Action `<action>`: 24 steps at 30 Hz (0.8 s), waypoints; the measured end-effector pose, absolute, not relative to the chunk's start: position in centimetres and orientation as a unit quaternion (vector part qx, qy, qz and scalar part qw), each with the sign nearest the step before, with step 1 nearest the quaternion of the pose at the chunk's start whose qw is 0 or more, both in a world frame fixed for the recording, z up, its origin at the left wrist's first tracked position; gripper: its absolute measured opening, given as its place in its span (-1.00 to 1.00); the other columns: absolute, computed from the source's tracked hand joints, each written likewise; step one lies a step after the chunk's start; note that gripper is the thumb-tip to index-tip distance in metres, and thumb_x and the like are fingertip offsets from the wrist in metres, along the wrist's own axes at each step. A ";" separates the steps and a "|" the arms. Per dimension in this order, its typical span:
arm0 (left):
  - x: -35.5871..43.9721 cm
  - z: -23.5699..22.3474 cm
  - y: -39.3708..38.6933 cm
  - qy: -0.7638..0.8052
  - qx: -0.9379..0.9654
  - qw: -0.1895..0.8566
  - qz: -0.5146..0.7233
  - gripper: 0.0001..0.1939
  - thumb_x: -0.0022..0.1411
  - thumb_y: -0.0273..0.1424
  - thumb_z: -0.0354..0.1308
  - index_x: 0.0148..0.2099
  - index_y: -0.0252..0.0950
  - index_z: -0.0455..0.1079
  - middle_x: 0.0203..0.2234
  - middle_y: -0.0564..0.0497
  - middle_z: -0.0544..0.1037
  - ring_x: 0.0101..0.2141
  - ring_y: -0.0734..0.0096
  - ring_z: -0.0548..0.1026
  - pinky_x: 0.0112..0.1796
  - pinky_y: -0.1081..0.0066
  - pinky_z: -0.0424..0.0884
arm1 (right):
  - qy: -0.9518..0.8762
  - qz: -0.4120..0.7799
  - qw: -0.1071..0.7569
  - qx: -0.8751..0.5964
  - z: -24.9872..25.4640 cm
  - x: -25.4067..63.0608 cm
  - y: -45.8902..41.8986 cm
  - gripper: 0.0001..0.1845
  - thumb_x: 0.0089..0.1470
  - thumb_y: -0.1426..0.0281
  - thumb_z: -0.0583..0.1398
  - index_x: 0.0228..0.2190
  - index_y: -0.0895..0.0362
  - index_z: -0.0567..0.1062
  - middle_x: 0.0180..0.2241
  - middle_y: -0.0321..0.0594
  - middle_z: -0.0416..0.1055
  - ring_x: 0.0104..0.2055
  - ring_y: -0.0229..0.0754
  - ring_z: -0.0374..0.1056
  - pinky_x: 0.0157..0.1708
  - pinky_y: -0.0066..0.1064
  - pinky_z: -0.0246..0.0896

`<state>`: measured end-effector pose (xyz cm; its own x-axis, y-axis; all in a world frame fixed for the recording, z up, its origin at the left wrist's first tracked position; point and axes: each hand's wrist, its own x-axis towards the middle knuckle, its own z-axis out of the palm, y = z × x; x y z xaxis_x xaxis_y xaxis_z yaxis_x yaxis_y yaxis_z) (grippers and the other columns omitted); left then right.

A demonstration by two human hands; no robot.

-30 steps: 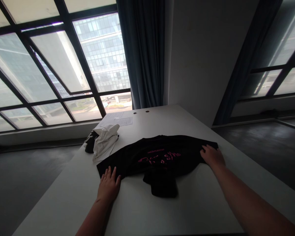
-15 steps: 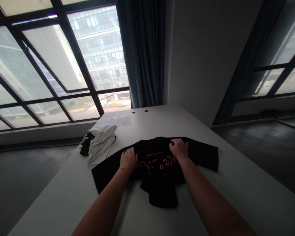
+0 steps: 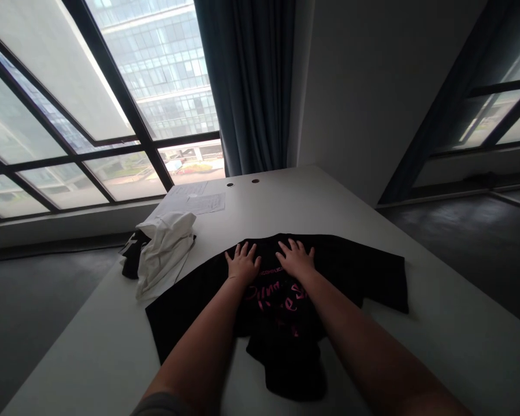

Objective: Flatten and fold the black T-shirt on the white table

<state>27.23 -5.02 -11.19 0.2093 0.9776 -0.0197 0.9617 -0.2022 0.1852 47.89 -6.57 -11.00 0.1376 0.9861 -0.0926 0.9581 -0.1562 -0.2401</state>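
A black T-shirt [image 3: 351, 271] with pink lettering lies spread across a white table [image 3: 437, 346]. My left hand [image 3: 242, 263] rests flat on the shirt's far middle, fingers stretched out. Right beside it, my right hand [image 3: 295, 259] also lies flat on the fabric with fingers spread. Both hands press on the cloth near its far edge, close together. One bunched end of the shirt hangs toward the table's near edge between my forearms.
A crumpled white garment [image 3: 164, 251] on a dark one [image 3: 132, 260] sits at the table's left edge. Paper sheets [image 3: 199, 199] lie farther back near two round holes. Large windows, a dark curtain [image 3: 247, 86] and a wall stand behind.
Both hands slid from the shirt's outer ends to its middle and now lie side by side, farther along the fabric. The view has tilted nearer to the table.
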 end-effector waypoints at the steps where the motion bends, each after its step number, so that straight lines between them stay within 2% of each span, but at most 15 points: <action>1: 27.3 -11.2 -4.8 0.628 0.772 0.078 0.058 -0.35 0.47 0.00 -0.16 0.52 0.08 0.05 0.51 0.05 0.04 0.48 -0.08 -0.07 0.33 -0.44 -0.18 | -0.642 0.098 0.073 -0.757 -10.9 47.7 -6.3 -0.34 0.40 -0.05 -0.09 0.41 -0.18 0.21 0.50 -0.13 -0.04 0.49 0.22 -0.15 0.33 0.47 -0.33; 4: 27.5 -11.4 -4.3 0.630 0.770 0.061 0.077 -0.38 0.49 -0.05 -0.19 0.50 0.02 0.12 0.49 0.03 0.09 0.48 -0.05 -0.05 0.34 -0.41 -0.21 | -0.643 0.059 0.109 -0.756 -10.9 47.3 -5.8 -0.38 0.42 0.04 -0.11 0.34 -0.10 0.35 0.44 -0.08 0.12 0.42 0.20 -0.01 0.32 0.41 -0.20; 7: 27.9 -11.4 -3.7 0.626 0.775 0.028 0.088 -0.40 0.50 -0.10 -0.22 0.47 -0.06 0.21 0.47 -0.02 0.17 0.48 -0.05 -0.07 0.36 -0.37 -0.31 | -0.684 0.042 0.112 -0.719 -11.1 47.0 -5.6 -0.38 0.43 0.08 -0.13 0.34 -0.05 0.35 0.43 -0.11 0.16 0.45 0.17 -0.07 0.35 0.40 -0.28; 11: 28.6 -11.1 -1.7 0.614 0.786 0.008 0.067 -0.35 0.49 -0.09 -0.23 0.47 -0.18 0.22 0.43 -0.14 0.24 0.48 -0.04 -0.06 0.39 -0.26 -0.37 | -0.695 0.064 0.079 -0.711 -11.4 46.9 -4.7 -0.32 0.41 0.03 -0.16 0.42 -0.05 0.21 0.48 -0.17 0.04 0.50 0.18 -0.18 0.35 0.47 -0.41; 15: 28.8 -10.9 0.9 0.621 0.781 0.064 0.028 -0.28 0.47 -0.05 -0.27 0.55 -0.18 0.03 0.52 -0.08 0.00 0.49 -0.01 -0.10 0.38 -0.26 -0.20 | -0.681 0.089 0.055 -0.725 -11.5 47.1 -2.2 -0.27 0.40 -0.01 -0.19 0.46 -0.07 0.09 0.53 -0.24 -0.14 0.53 0.16 -0.27 0.36 0.47 -0.44; 19: 28.8 -10.7 3.1 0.629 0.772 0.092 0.009 -0.23 0.44 0.01 -0.29 0.57 -0.14 -0.08 0.54 0.04 -0.17 0.50 0.02 -0.21 0.38 -0.29 -0.22 | -0.684 0.102 0.028 -0.722 -11.3 47.4 0.9 -0.23 0.37 -0.06 -0.20 0.49 -0.11 -0.01 0.55 -0.28 -0.26 0.55 0.18 -0.38 0.37 0.44 -0.53; 21: 29.3 -10.3 4.2 0.633 0.769 0.082 -0.014 -0.24 0.45 -0.01 -0.29 0.57 -0.15 -0.07 0.54 0.03 -0.15 0.50 0.03 -0.20 0.39 -0.24 -0.25 | -0.684 0.112 0.012 -0.721 -11.1 47.6 2.3 -0.20 0.35 -0.09 -0.20 0.49 -0.12 -0.06 0.55 -0.30 -0.31 0.55 0.21 -0.43 0.36 0.46 -0.55; 24: 30.5 -9.7 6.4 0.641 0.764 0.050 -0.050 -0.24 0.44 -0.07 -0.21 0.55 -0.28 0.02 0.51 -0.13 -0.02 0.50 0.07 -0.19 0.41 -0.11 -0.39 | -0.689 0.125 -0.006 -0.714 -10.6 47.9 4.2 -0.16 0.32 -0.16 -0.19 0.50 -0.14 -0.09 0.55 -0.32 -0.35 0.54 0.28 -0.53 0.33 0.51 -0.54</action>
